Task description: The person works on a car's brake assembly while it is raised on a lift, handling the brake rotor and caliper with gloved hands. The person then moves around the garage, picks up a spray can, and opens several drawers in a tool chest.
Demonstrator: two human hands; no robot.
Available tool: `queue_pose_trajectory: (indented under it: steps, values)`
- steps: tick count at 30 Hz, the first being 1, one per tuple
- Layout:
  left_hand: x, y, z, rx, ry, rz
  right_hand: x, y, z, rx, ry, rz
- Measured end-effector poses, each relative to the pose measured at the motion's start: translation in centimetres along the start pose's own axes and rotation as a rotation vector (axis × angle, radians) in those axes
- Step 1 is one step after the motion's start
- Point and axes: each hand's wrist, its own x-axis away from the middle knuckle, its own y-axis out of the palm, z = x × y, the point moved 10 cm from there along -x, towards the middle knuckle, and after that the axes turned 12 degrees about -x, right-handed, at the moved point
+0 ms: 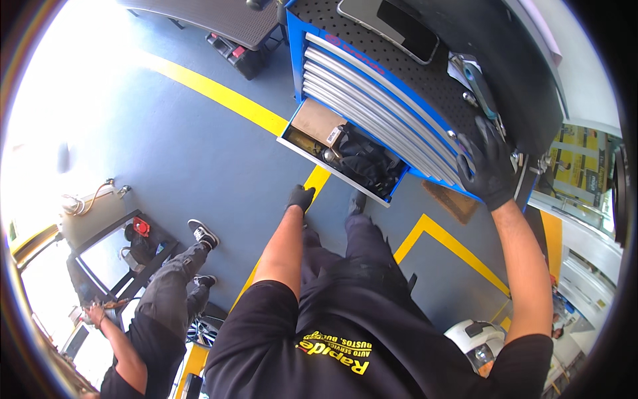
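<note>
My right hand [489, 165], in a black glove, is at the right front corner of a blue tool chest [297, 63]. Its fingers are spread, close to a teal-handled tool [481, 90] on the chest's black perforated top. My left hand [302, 197], gloved too, hangs in front of the chest with curled fingers; nothing sticks out of it. Between my hands and the chest, the bottom drawer [335, 174] is pulled out. Inside lie a brown cardboard box [321, 122] and black items [365, 159], too jumbled to name.
A large tablet-like device [392, 28] lies on the chest top. At the left, a person [166, 292] stands beside a black cart [100, 249]. A black and red case [232, 54] sits under a brown table [219, 20]. A white and black rounded machine [475, 339] is behind me at right.
</note>
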Motion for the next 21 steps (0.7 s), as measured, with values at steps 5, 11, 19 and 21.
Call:
queue_pose_trajectory:
  steps: [5,11,19,21]
  values:
    - [5.2,-3.7,6.2,0.165,0.141,-0.059,0.3,-1.0,-0.1,-0.039,-0.024,0.035]
    - [17.7,-10.1,5.8,-0.428,0.355,-0.051,0.8,-1.8,0.0,-0.146,-0.083,0.064]
    - [28.7,-11.4,-9.7,-0.261,-0.145,0.161,1.1,-1.7,0.7,-0.286,-0.1,0.057]
    - [29.7,-7.4,-12.8,0.049,-0.222,0.207,1.1,-1.5,0.8,-0.296,-0.105,0.059]
